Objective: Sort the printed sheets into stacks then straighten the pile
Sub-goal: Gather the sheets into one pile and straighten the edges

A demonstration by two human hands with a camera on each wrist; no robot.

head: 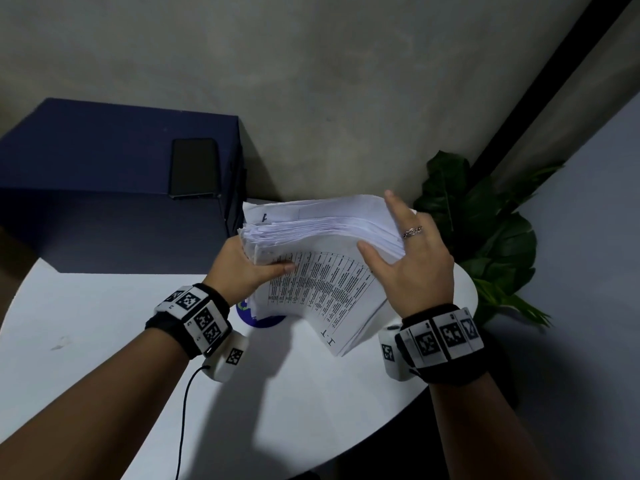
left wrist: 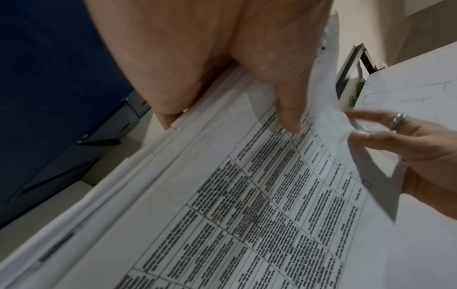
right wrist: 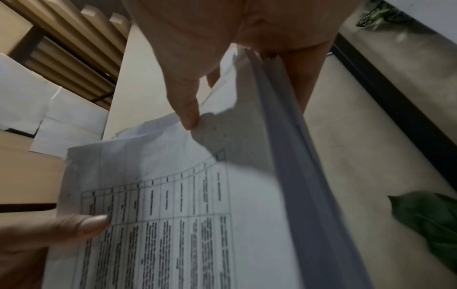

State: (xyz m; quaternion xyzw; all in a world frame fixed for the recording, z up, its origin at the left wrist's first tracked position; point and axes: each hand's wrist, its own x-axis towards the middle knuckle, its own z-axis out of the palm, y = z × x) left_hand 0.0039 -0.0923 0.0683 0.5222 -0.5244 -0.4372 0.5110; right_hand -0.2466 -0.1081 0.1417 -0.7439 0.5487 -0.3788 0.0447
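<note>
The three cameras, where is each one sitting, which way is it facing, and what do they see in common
Head: worn high, looking forward and down at the white table; shows both forearms, left hand and right hand on the paper stack.
Left wrist: looks along the left hand; its thumb lies on the printed sheet.
Right wrist: looks along the right hand at the stack's edge.
Shared: the printed sheet shows in all three views, and each wrist view shows the other hand.
</note>
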